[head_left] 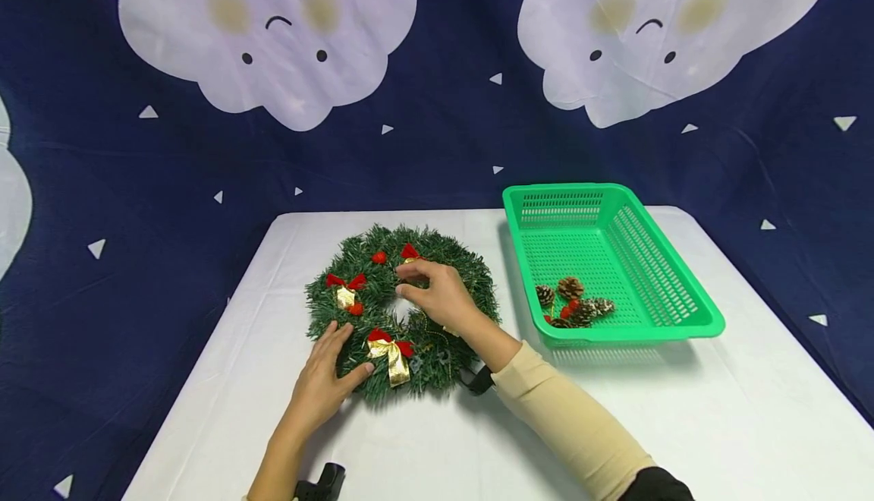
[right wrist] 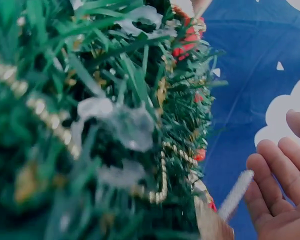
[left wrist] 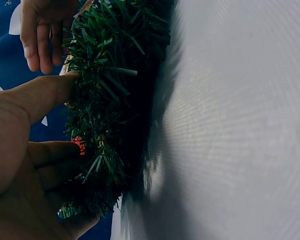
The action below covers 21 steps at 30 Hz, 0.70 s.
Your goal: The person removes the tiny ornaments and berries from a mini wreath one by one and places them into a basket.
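Note:
A green tinsel wreath (head_left: 451, 258) lies flat, with red and gold bows (head_left: 391, 353), small red balls (head_left: 378, 257) and gold bead strings. My left hand (head_left: 326, 376) rests on its lower left edge, fingers and thumb spread. In the left wrist view the thumb (left wrist: 45, 95) touches the greenery. Above the wreath's middle hovers my right hand (head_left: 440, 294), thumb and fingers apart, near the upper bow (head_left: 410, 252). The right wrist view shows loosely bent fingers (right wrist: 270, 185) beside a whitish strip (right wrist: 236, 196); I cannot tell whether they touch.
To the right stands a green plastic basket (head_left: 683, 281) holding pine cones (head_left: 570, 287) and small red decorations. A white cloth (head_left: 225, 425) covers the table. Behind it hangs a dark blue backdrop (head_left: 451, 91) with clouds.

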Each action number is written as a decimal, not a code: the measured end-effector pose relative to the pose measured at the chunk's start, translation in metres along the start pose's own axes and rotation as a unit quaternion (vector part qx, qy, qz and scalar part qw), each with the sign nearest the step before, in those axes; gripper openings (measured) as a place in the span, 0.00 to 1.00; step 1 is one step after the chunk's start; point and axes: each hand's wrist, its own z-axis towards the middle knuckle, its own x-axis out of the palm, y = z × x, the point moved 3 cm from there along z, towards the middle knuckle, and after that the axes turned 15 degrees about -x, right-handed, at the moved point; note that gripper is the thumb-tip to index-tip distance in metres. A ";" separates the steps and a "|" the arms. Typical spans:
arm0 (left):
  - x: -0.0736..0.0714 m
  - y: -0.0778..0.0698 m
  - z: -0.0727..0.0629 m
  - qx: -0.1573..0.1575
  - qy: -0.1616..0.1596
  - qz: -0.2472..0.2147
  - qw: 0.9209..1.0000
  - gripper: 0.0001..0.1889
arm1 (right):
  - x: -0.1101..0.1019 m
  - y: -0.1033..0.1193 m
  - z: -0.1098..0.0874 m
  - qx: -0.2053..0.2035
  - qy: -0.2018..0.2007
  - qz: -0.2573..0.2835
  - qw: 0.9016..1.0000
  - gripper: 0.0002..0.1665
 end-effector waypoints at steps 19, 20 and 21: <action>-0.002 0.000 -0.002 0.004 -0.004 -0.006 1.000 0.41 | 0.038 0.001 0.021 0.004 0.043 -0.042 0.998 0.19; -0.001 0.000 -0.002 0.005 -0.004 -0.006 1.000 0.41 | 0.041 0.002 0.022 0.003 0.049 -0.045 0.998 0.19; -0.001 0.000 -0.002 0.005 -0.004 -0.006 1.000 0.41 | 0.043 0.002 0.023 0.001 0.054 -0.047 0.997 0.19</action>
